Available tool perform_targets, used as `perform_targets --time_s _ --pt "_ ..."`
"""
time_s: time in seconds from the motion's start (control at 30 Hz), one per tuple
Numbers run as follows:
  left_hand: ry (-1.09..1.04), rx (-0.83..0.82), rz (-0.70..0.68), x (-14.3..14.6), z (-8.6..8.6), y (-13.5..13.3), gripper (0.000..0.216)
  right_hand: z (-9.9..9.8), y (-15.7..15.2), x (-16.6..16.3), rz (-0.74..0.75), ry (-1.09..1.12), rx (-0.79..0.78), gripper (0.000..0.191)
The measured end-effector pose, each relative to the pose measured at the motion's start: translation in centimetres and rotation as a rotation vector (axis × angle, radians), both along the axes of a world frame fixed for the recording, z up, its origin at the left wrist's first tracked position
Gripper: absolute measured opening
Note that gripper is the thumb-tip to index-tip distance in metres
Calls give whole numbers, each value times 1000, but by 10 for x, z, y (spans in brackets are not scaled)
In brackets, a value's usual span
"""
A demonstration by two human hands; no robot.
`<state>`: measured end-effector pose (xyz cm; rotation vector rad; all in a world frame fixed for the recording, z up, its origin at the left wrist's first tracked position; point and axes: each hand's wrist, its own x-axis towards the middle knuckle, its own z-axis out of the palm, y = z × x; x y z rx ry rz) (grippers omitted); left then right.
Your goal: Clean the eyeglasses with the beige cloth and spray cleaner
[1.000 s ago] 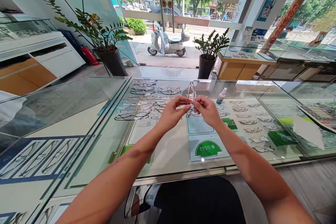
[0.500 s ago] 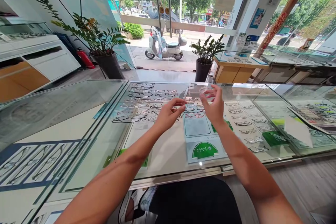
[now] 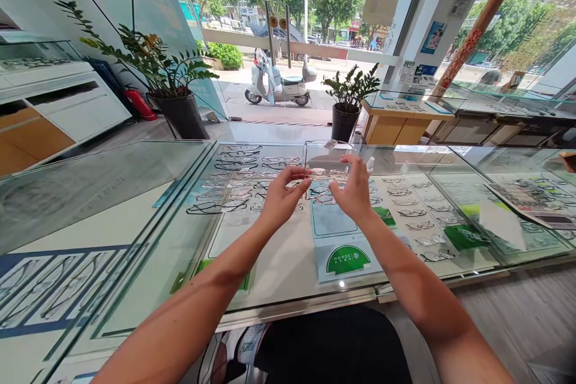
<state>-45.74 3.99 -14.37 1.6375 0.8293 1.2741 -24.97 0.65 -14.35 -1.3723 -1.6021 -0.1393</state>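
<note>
A pair of thin-framed eyeglasses [image 3: 306, 155] is held up over the glass display counter, its slim arm upright at the left and its front stretching rightward. My left hand [image 3: 282, 198] pinches that arm between thumb and fingers. To the right, my right hand [image 3: 355, 192] is raised with thumb and index finger apart and curved towards the glasses; no grip on them shows. Part of the frame is hard to make out against the bright background. Rows of eyeglasses [image 3: 237, 163] lie in the counter below both hands.
The glass counter [image 3: 279, 264] spans the front, holding a green-and-white card [image 3: 348, 259] and more frames at right [image 3: 411, 213]. A small white bottle [image 3: 370, 164] appears behind my right hand. Potted plants [image 3: 345, 123] stand beyond, before a window with a scooter [image 3: 279, 81] outside.
The eyeglasses have turned so their front spreads out to the right. My right hand has come down and closer to my left hand. The view has shifted slightly.
</note>
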Motion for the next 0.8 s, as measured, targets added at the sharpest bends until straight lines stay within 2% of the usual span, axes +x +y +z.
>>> perform_targets --time_s 0.13,0.2,0.33,0.4,0.63,0.8 --pt "-17 20 48 -2 3 0 37 3 -3 -3 34 -106 -111 47" --pt "10 43 43 -1 3 -2 36 5 -5 -6 109 -102 -142 39" --pt "59 149 -16 2 1 -8 29 9 -10 -15 373 97 -113 28" --pt "50 185 -37 3 0 -9 30 10 -12 -20 436 196 -94 28" --pt "19 228 -82 4 6 -15 46 15 -18 -28 435 411 -29 16" --pt "11 328 -158 17 29 -37 54 38 -52 -26 376 521 45 10"
